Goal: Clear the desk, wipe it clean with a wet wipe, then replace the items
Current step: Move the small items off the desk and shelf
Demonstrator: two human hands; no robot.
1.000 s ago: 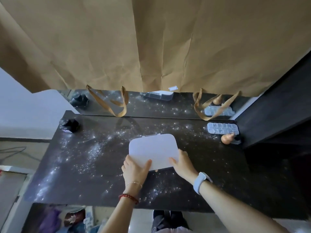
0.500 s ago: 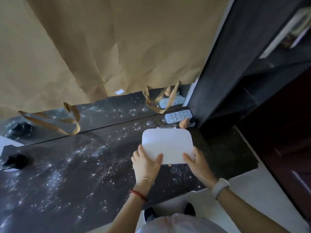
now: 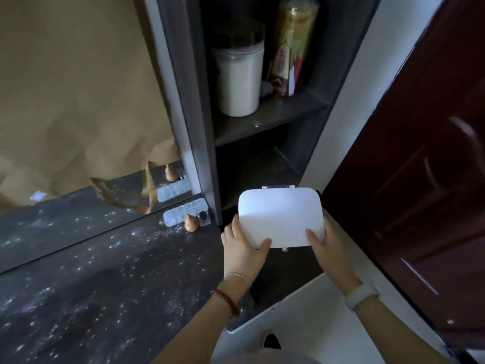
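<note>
Both hands are gripping a white rounded case (image 3: 279, 216) at centre right of the frame: left hand (image 3: 242, 249) and right hand (image 3: 330, 248) each curling thumb over its near edge, holding it above the desk's (image 3: 105, 271) right end. Clearing looks underway: a clear segmented tray (image 3: 181, 214) and small brown gourd (image 3: 191, 223) are sitting at the desk's back; wiping is not yet begun.

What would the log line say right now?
phase: clearing desk | both hands: left, right grip white case | heading: toward shelf
</note>
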